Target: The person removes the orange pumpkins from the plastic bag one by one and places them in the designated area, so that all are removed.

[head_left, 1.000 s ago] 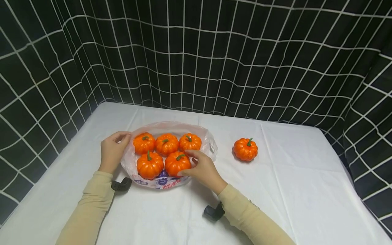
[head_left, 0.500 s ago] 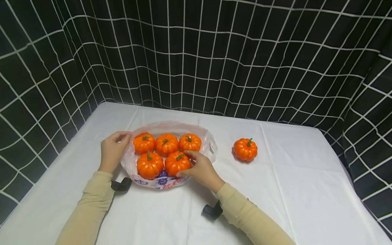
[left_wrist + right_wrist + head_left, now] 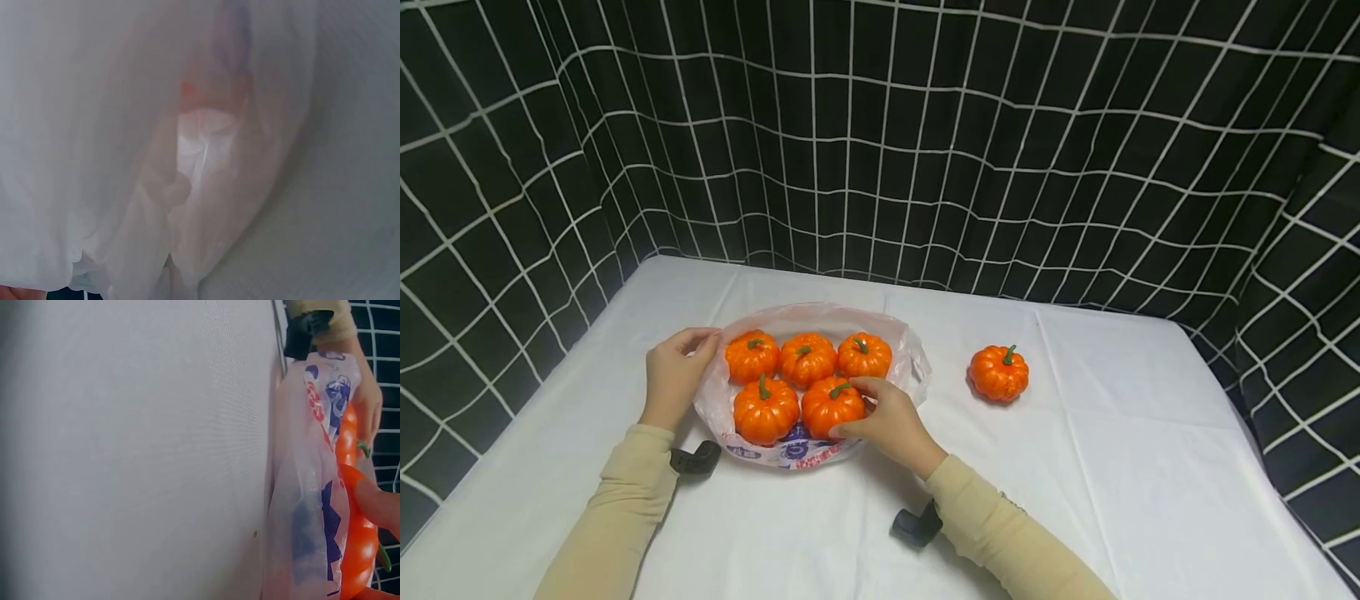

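An open plastic bag (image 3: 898, 333), translucent white with purple and red print, lies on the table with several small orange pumpkins in it. At its left rim my left hand (image 3: 673, 371) pinches the plastic. The left wrist view is mostly filled by the bag's film (image 3: 231, 187), with a bit of finger (image 3: 22, 293) at the lower left corner. My right hand (image 3: 895, 421) holds the front right pumpkin (image 3: 827, 410), thumb at its front and fingers at its back. In the right wrist view my thumb (image 3: 378, 503) lies against that pumpkin (image 3: 358, 550). Beside it sits the front left pumpkin (image 3: 765, 412).
One more pumpkin (image 3: 998, 373) stands outside the bag, to its right. A white cloth (image 3: 1120, 467) covers the table. Dark curtains with a white grid (image 3: 902, 158) rise behind and at both sides. Dark wrist cameras (image 3: 917, 525) stick out from the sleeves.
My right hand has moved slightly left and closer around the front right pumpkin. The head view has tilted up a little. My left hand stays at the bag's rim.
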Demonstrator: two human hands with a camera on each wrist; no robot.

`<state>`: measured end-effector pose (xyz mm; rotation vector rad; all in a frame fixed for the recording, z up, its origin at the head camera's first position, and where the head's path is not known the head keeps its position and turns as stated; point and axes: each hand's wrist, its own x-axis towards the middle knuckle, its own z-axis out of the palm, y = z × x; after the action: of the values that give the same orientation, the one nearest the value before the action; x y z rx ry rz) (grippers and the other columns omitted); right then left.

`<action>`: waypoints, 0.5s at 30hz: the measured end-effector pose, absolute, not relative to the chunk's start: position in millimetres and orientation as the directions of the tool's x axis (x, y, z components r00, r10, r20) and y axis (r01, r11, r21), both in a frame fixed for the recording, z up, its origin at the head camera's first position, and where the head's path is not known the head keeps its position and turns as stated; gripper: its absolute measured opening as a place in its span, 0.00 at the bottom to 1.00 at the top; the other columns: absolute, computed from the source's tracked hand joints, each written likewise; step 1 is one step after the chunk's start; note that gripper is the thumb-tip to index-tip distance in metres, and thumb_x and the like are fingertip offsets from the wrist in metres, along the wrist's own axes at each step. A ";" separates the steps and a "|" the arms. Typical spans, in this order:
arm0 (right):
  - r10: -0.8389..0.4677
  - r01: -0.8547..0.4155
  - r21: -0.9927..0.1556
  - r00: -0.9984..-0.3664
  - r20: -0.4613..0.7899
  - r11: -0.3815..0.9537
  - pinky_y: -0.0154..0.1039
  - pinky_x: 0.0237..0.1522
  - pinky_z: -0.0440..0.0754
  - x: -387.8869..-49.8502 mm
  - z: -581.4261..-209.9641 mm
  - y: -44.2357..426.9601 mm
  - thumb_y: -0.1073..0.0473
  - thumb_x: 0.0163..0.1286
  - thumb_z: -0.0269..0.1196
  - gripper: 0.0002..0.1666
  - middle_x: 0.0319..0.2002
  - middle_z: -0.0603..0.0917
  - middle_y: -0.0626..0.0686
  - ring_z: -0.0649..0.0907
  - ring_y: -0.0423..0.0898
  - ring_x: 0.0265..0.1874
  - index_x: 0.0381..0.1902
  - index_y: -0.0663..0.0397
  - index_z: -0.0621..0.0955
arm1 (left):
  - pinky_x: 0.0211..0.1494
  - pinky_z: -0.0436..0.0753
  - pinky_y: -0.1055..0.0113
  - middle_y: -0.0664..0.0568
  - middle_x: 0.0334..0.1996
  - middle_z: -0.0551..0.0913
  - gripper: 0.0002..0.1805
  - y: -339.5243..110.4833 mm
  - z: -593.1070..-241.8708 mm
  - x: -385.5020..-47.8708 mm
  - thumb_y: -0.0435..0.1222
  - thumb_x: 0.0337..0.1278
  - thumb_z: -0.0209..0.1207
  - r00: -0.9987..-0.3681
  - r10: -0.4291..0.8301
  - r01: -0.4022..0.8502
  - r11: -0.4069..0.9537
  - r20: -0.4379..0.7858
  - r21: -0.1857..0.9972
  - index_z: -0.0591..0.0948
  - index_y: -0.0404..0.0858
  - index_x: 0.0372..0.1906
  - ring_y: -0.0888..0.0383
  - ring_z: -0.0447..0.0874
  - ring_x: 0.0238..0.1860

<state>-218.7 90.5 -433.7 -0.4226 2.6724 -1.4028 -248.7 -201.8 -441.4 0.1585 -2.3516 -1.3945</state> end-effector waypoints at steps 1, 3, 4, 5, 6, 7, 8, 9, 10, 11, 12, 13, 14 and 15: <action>-0.284 -0.201 -0.819 -0.957 0.048 0.538 0.54 0.70 0.71 -218.2 -433.9 90.6 0.58 0.50 0.78 0.41 0.59 0.82 0.63 0.78 0.58 0.63 0.61 0.67 0.77 | 0.66 0.78 0.48 0.37 0.49 0.87 0.14 -201.7 -441.7 -248.6 0.38 0.66 0.60 -0.914 -0.295 0.102 0.495 0.278 0.863 0.85 0.32 0.48 0.41 0.82 0.57; -0.279 -0.200 -0.821 -0.959 0.052 0.534 0.54 0.70 0.72 -217.6 -434.0 90.8 0.58 0.50 0.78 0.41 0.59 0.82 0.63 0.78 0.58 0.63 0.61 0.67 0.77 | 0.66 0.78 0.48 0.37 0.49 0.87 0.15 -201.6 -441.3 -248.0 0.39 0.66 0.60 -0.914 -0.297 0.100 0.492 0.275 0.865 0.85 0.33 0.48 0.41 0.82 0.58; -0.276 -0.199 -0.822 -0.960 0.054 0.534 0.54 0.70 0.72 -217.4 -433.9 90.9 0.58 0.50 0.78 0.41 0.60 0.82 0.63 0.78 0.58 0.63 0.61 0.67 0.77 | 0.66 0.78 0.48 0.37 0.50 0.87 0.15 -201.6 -441.0 -247.7 0.39 0.66 0.60 -0.914 -0.298 0.098 0.492 0.274 0.865 0.85 0.33 0.49 0.41 0.82 0.58; -0.272 -0.197 -0.825 -0.961 0.055 0.530 0.54 0.70 0.72 -217.2 -433.4 91.0 0.58 0.50 0.77 0.41 0.60 0.81 0.63 0.77 0.58 0.63 0.61 0.67 0.77 | 0.66 0.78 0.48 0.37 0.50 0.87 0.15 -201.7 -440.7 -247.5 0.39 0.66 0.60 -0.914 -0.300 0.097 0.493 0.274 0.865 0.85 0.33 0.49 0.41 0.82 0.58; -0.268 -0.196 -0.827 -0.962 0.057 0.527 0.54 0.69 0.73 -217.1 -433.0 91.1 0.58 0.50 0.77 0.41 0.60 0.81 0.63 0.77 0.58 0.64 0.61 0.67 0.77 | 0.66 0.78 0.48 0.37 0.50 0.87 0.15 -201.8 -440.8 -247.7 0.39 0.66 0.60 -0.914 -0.300 0.097 0.494 0.274 0.864 0.85 0.33 0.49 0.41 0.82 0.58; -0.264 -0.194 -0.829 -0.963 0.059 0.524 0.53 0.69 0.73 -216.9 -432.6 91.2 0.58 0.51 0.77 0.41 0.60 0.81 0.63 0.77 0.59 0.64 0.62 0.67 0.77 | 0.66 0.78 0.47 0.37 0.49 0.87 0.15 -201.8 -440.8 -247.8 0.39 0.66 0.60 -0.913 -0.301 0.097 0.495 0.275 0.864 0.85 0.33 0.49 0.41 0.82 0.57; -0.258 -0.190 -0.834 -0.964 0.059 0.518 0.53 0.69 0.74 -216.7 -431.9 91.4 0.58 0.50 0.77 0.42 0.61 0.81 0.63 0.77 0.59 0.64 0.62 0.67 0.76 | 0.66 0.78 0.47 0.37 0.49 0.87 0.15 -201.9 -440.9 -248.0 0.39 0.66 0.60 -0.912 -0.302 0.098 0.497 0.278 0.862 0.85 0.32 0.49 0.41 0.82 0.57; -0.254 -0.186 -0.837 -0.965 0.059 0.514 0.53 0.68 0.74 -216.5 -430.8 91.6 0.58 0.50 0.78 0.42 0.61 0.81 0.63 0.77 0.59 0.65 0.62 0.67 0.76 | 0.66 0.78 0.47 0.37 0.49 0.87 0.15 -201.9 -441.3 -248.3 0.39 0.66 0.60 -0.911 -0.303 0.097 0.499 0.279 0.861 0.85 0.32 0.48 0.41 0.82 0.57; -0.251 -0.183 -0.842 -0.966 0.059 0.508 0.53 0.68 0.75 -216.3 -429.6 91.9 0.59 0.50 0.78 0.42 0.61 0.80 0.63 0.77 0.59 0.65 0.62 0.67 0.76 | 0.66 0.78 0.47 0.37 0.49 0.87 0.15 -201.8 -441.7 -248.6 0.39 0.66 0.60 -0.911 -0.304 0.096 0.503 0.280 0.859 0.85 0.32 0.48 0.40 0.82 0.57; -0.247 -0.179 -0.845 -0.967 0.058 0.504 0.52 0.67 0.75 -216.0 -428.5 92.3 0.59 0.50 0.78 0.42 0.61 0.80 0.64 0.77 0.59 0.65 0.62 0.67 0.76 | 0.66 0.78 0.47 0.37 0.49 0.87 0.15 -201.6 -442.2 -248.9 0.39 0.66 0.61 -0.910 -0.305 0.095 0.504 0.280 0.858 0.85 0.32 0.48 0.40 0.82 0.57; -0.243 -0.173 -0.848 -0.968 0.054 0.500 0.52 0.67 0.75 -215.5 -427.1 92.8 0.60 0.50 0.77 0.42 0.62 0.80 0.64 0.77 0.59 0.65 0.63 0.67 0.76 | 0.66 0.78 0.47 0.37 0.49 0.87 0.15 -201.4 -442.4 -249.0 0.39 0.65 0.61 -0.910 -0.306 0.094 0.505 0.281 0.858 0.85 0.32 0.48 0.40 0.82 0.57; -0.239 -0.169 -0.850 -0.970 0.053 0.498 0.52 0.67 0.75 -214.9 -425.7 93.4 0.60 0.50 0.77 0.42 0.62 0.80 0.64 0.77 0.59 0.65 0.63 0.67 0.76 | 0.67 0.77 0.47 0.37 0.49 0.87 0.15 -201.1 -442.5 -248.9 0.39 0.65 0.61 -0.910 -0.307 0.093 0.504 0.279 0.859 0.85 0.32 0.48 0.40 0.82 0.57; -0.233 -0.161 -0.854 -0.971 0.049 0.494 0.52 0.67 0.75 -214.2 -424.1 94.2 0.60 0.50 0.77 0.42 0.62 0.80 0.64 0.77 0.59 0.65 0.63 0.66 0.76 | 0.67 0.77 0.47 0.37 0.49 0.87 0.15 -200.7 -442.6 -248.9 0.39 0.65 0.61 -0.910 -0.308 0.093 0.502 0.278 0.860 0.85 0.32 0.48 0.40 0.82 0.57; -0.227 -0.152 -0.859 -0.973 0.043 0.488 0.52 0.67 0.75 -213.5 -422.7 95.0 0.60 0.50 0.77 0.42 0.62 0.80 0.63 0.77 0.59 0.65 0.63 0.66 0.76 | 0.67 0.77 0.47 0.37 0.49 0.87 0.15 -200.3 -442.7 -248.9 0.39 0.65 0.61 -0.910 -0.307 0.094 0.499 0.277 0.861 0.85 0.32 0.48 0.40 0.82 0.57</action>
<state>-213.5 95.0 -422.7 -0.3375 2.6431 -1.5145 -248.9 -200.3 -442.7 0.1774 -2.3510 -1.3857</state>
